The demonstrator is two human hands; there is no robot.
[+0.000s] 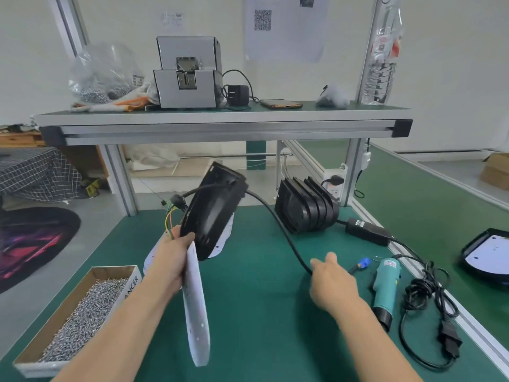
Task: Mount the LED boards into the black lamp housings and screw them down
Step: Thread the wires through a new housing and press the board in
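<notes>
Weight looked slight on both parts: the black lamp housing (pixel 212 213) and the white LED board (pixel 195 307) were held up together by the left hand (pixel 172 255), clear of the green bench (pixel 261 312). The thumb curled over the housing's lower rim, and the board hung edge-on beneath. The housing seemed a stiff moulded shell, safe to take by its rim. The board looked thin and liable to flex — better held by its edges, off the LED face. A black cable (pixel 278 224) trailed from the housing to the right hand (pixel 330 277), which met it with loosely bent fingers — whether it pinched the cable could not be told through the blur. Spare housings (pixel 305 208) stood stacked behind.
</notes>
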